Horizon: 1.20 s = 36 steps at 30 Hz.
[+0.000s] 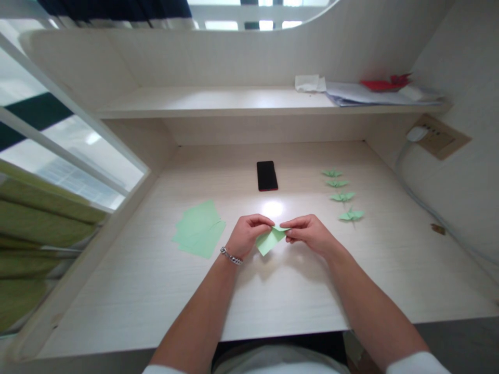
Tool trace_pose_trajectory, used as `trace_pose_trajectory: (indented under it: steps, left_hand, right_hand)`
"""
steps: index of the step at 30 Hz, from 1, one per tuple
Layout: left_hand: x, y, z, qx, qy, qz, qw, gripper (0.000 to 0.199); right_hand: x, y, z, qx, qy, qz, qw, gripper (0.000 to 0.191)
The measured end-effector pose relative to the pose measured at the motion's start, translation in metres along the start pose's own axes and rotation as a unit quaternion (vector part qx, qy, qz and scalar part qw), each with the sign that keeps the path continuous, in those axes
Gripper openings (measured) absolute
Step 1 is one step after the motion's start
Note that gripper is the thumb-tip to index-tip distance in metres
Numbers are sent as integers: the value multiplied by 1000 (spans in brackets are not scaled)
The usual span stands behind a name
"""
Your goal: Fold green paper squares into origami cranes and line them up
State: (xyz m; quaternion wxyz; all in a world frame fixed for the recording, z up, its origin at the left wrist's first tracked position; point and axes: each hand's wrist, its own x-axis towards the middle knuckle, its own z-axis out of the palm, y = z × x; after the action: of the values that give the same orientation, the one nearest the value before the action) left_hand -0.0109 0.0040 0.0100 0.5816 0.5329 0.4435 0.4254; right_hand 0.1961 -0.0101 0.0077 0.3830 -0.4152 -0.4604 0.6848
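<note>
Between my two hands is a partly folded piece of light green paper, with one corner pointing down toward me. My left hand, with a chain bracelet at its wrist, pinches the paper's upper left side between thumb and fingers. On the other side, my right hand pinches the upper right corner. Loose green paper sheets lie overlapping on the desk to the left. Several folded green paper cranes stand in a column to the right of my hands.
A black phone lies on the desk beyond my hands. Above runs a shelf with papers and a red folded paper piece. A white cable hangs from the wall socket at right.
</note>
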Motion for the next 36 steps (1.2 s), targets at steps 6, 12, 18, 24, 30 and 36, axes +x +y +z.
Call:
trace_pose_trajectory:
  steps: [6, 12, 18, 24, 30, 36]
  left_hand:
    - [-2, 2, 0, 86, -53, 19, 995, 10]
    - [0, -1, 1, 58, -50, -2, 997, 16]
    - [1, 0, -1, 48, -30, -2, 998, 16]
    - [1, -3, 2, 42, -16, -1, 999, 21]
    - [0, -5, 4, 19, -32, -24, 999, 28]
    - [1, -6, 4, 10, -21, -24, 999, 31]
  right_hand:
    - [0, -3, 6, 7, 13, 9, 1000, 32]
    - [5, 8, 11, -63, 26, 1, 998, 30]
    - [7, 11, 8, -74, 36, -15, 996, 30]
    - [8, 13, 7, -84, 44, -26, 995, 31]
    - [9, 13, 8, -101, 40, -27, 994, 30]
    - [8, 11, 10, -103, 44, -34, 993, 30]
